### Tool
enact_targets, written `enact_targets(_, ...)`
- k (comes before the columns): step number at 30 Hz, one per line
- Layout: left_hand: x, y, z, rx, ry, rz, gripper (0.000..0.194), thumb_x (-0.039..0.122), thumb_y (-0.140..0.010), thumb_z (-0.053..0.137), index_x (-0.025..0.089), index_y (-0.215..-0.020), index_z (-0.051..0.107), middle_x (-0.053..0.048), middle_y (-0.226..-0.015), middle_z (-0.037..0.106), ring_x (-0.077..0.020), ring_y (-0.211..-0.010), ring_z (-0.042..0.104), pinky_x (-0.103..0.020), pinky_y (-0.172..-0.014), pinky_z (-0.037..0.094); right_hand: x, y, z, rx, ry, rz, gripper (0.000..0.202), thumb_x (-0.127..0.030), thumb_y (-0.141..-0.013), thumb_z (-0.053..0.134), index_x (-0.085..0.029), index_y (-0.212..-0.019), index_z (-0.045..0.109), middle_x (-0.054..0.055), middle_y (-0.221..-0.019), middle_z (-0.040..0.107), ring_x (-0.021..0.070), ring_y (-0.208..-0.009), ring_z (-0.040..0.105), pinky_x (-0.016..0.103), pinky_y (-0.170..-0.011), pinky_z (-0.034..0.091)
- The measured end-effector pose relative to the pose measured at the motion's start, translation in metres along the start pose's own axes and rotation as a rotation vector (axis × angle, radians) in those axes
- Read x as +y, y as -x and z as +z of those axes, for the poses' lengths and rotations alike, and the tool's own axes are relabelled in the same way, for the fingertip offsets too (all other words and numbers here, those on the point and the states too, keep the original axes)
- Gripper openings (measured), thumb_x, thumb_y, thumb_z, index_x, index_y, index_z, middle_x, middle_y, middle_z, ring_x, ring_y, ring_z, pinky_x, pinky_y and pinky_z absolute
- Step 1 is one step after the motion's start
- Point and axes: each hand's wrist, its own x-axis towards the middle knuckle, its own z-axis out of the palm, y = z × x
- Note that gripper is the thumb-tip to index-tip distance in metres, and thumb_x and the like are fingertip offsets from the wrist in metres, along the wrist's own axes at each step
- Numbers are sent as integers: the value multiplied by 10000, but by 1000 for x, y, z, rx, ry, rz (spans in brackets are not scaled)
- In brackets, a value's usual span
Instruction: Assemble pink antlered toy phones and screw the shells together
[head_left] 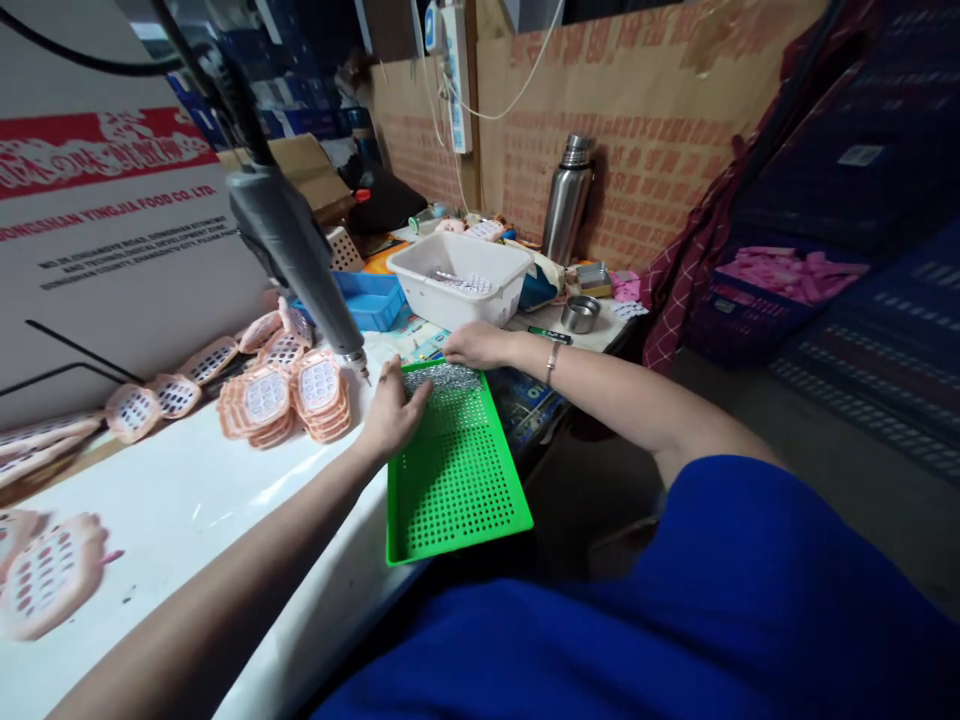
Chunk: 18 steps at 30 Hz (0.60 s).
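Note:
A green perforated tray sits in front of me, tilted toward my lap at the table's edge. Many small shiny metal pieces, perhaps screws, lie in a pile at its far end. My left hand is closed round the tray's left rim near the far corner, its thumb over the inside. At the far right corner, my right hand has its fingers curled on the rim; their tips are hidden. Just left of the tray hangs a grey electric screwdriver, its bit pointing down near my left hand.
Stacks of pink plastic parts with dotted faces stand on the white tabletop to the left. Beyond the tray are a white bin, a blue tray, a steel flask and a metal cup.

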Motion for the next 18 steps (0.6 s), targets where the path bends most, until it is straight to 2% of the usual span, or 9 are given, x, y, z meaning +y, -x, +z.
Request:
enact_targets(6,15,-17,14,-134,40,146,709,449,-858,545,65,-1438,412,-230,-1529,437,-307,-1462,361,-433,-1213,260,24,76,-2,5,-12,62,245,-193,-932,490,-161,-765,667,59,-739,658,141,-665,524,286,-669,357)
enact_targets(11,22,-27,15,-231,49,220,644,521,-915,409,100,-1397,478,-181,-1473,526,-284,-1394,470,-430,-1169,352,40,145,-4,66,-30,201,319,-236,-919,401,-168,-644,547,37,-643,564,136,-608,483,271,-627,334)
enact_targets(15,32,-18,20,-259,14,248,594,478,-940,387,83,-1367,506,-183,-1443,556,-281,-1355,515,-429,-1158,374,44,183,-5,168,-73,401,315,-287,-879,377,-193,-591,464,18,-580,516,141,-571,488,265,-598,319)
enact_targets(18,44,-11,29,-264,-32,251,529,428,-941,441,91,-1338,537,-177,-1407,590,-273,-1338,533,-409,-1166,361,43,201,-7,229,-76,612,285,-293,-848,394,-197,-606,510,39,-603,584,166,-597,556,271,-610,352)
